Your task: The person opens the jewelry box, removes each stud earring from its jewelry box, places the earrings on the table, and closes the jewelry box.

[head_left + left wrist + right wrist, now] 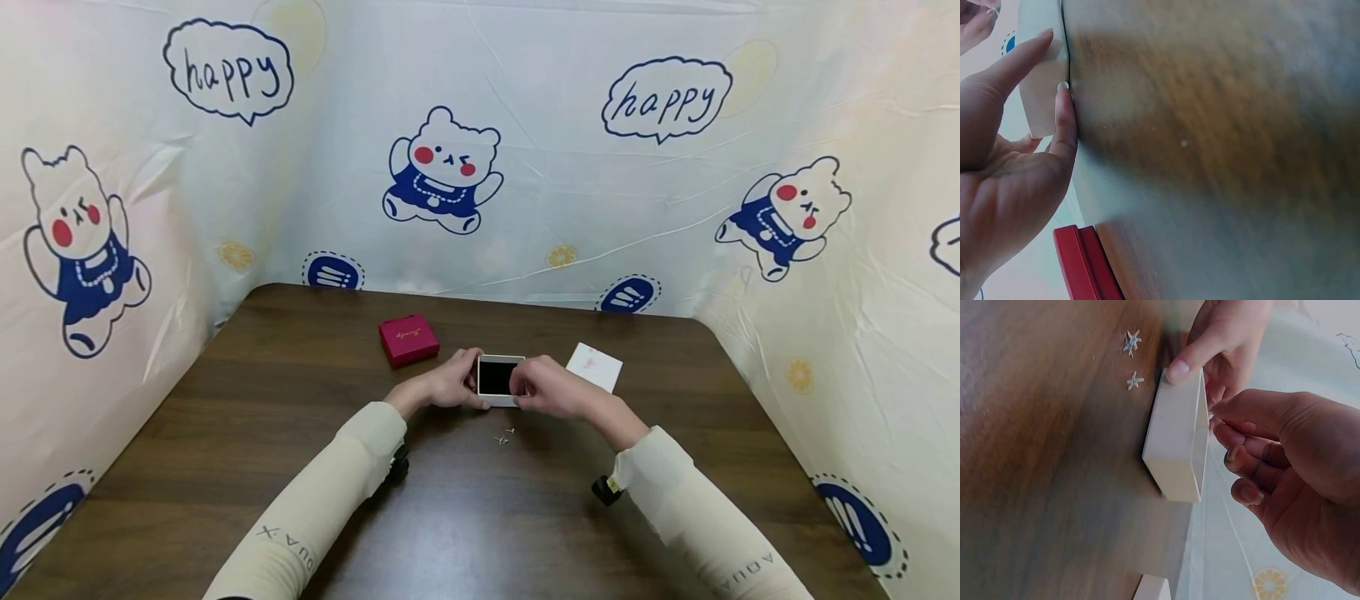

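A small white box (499,401) with a black inside stands uncovered on the table. My left hand (452,381) grips its left end, thumb along the front wall and fingers round the side. Over the box's right part is my right hand (551,388), thumb and forefinger pinched together and the other fingers curled. A tiny silvery piece (992,9) shows at its fingertips in the left wrist view; its shape is mostly hidden. On the table in front of the box lie small silvery star-shaped pieces (1131,343), a cluster and a single star (1135,380) nearer the box.
A red box (408,340) with gold lettering sits to the left, behind my left hand. To the right, partly behind my right hand, lies a flat white lid (596,367). A printed curtain (540,200) encloses the brown table (300,350) at the back and sides.
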Demonstrator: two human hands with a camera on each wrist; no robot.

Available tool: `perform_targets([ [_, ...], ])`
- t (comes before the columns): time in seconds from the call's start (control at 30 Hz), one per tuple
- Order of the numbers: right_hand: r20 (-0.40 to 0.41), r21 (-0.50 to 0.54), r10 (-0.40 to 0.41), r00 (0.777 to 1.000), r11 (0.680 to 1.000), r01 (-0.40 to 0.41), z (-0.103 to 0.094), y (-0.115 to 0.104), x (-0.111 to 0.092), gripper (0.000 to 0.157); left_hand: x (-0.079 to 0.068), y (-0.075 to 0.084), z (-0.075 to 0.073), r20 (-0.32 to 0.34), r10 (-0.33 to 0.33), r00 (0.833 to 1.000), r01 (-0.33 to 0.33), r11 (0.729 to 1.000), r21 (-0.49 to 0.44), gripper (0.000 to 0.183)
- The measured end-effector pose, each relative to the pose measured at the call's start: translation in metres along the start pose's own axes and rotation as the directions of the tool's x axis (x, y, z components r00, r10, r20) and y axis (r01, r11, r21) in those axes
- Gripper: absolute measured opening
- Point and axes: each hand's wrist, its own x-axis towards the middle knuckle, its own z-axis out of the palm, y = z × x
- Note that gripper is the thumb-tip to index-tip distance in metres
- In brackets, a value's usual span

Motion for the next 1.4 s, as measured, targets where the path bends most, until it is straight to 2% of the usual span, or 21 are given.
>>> perform_targets([
  [0.27, 0.069, 0.019, -0.026, 0.997, 0.999, 0.025, 0.009, -0.012, -0.005, 0.006, -0.001, 0.002, -0.001, -0.001, -0.007, 1.000, 0.007, 1.000, -0.017, 0.088],
  [0.57, 0.150, 0.014, -0.020, 0.989, 1.000, 0.018, 0.027, -0.013, -0.005, 0.008, -0.001, 0.001, -0.001, -0.003, -0.015, 1.000, 0.015, 0.999, -0.031, 0.083],
  [0.7, 0.148, 0.008, -0.023, 0.989, 1.000, 0.022, 0.030, -0.013, -0.006, 0.007, -0.001, 0.000, 0.001, -0.009, 0.002, 1.000, -0.002, 0.999, -0.035, 0.078],
  [0.93, 0.138, 0.009, -0.016, 0.990, 1.000, 0.015, 0.032, -0.014, -0.007, 0.009, 0.000, -0.002, 0.002, -0.012, -0.002, 1.000, 0.001, 0.999, -0.039, 0.080],
  [1.4, 0.093, -0.010, -0.002, 0.996, 1.000, 0.003, 0.020, -0.009, -0.013, 0.010, 0.001, -0.002, 0.002, -0.014, 0.000, 1.000, 0.000, 0.999, -0.044, 0.082],
])
